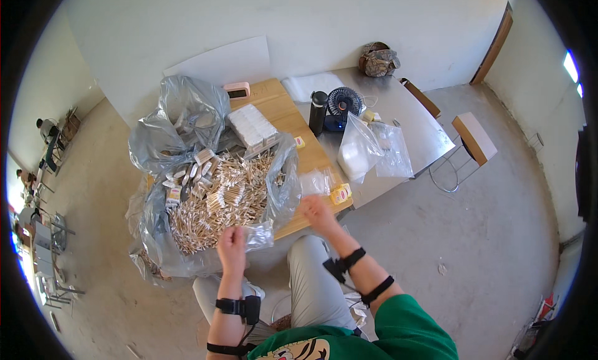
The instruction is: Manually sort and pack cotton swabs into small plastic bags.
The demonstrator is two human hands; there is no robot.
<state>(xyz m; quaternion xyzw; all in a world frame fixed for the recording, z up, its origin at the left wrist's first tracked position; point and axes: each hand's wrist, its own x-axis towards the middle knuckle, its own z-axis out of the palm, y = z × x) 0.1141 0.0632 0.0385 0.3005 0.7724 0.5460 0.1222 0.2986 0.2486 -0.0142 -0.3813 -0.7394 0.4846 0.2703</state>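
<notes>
My left hand (232, 245) is closed on the edge of a small clear plastic bag (259, 236), in front of a large heap of cotton swabs (237, 189). The swabs have wooden sticks and lie in a big grey plastic sack (283, 192) with its mouth spread wide. My right hand (318, 213) is over the table's front edge, its fingers curled; whatever they hold, if anything, I cannot make out. Just beyond it lie a small stack of yellow printed cards (341, 194) and several flat clear bags (316, 182).
Packed white bundles (253, 128) sit behind the heap on the wooden table (299, 114). To the right, a metal table (411, 126) bears a black bottle (318, 113), a small fan (344, 104) and large clear bags (358, 151). A stool (473, 139) stands farther right.
</notes>
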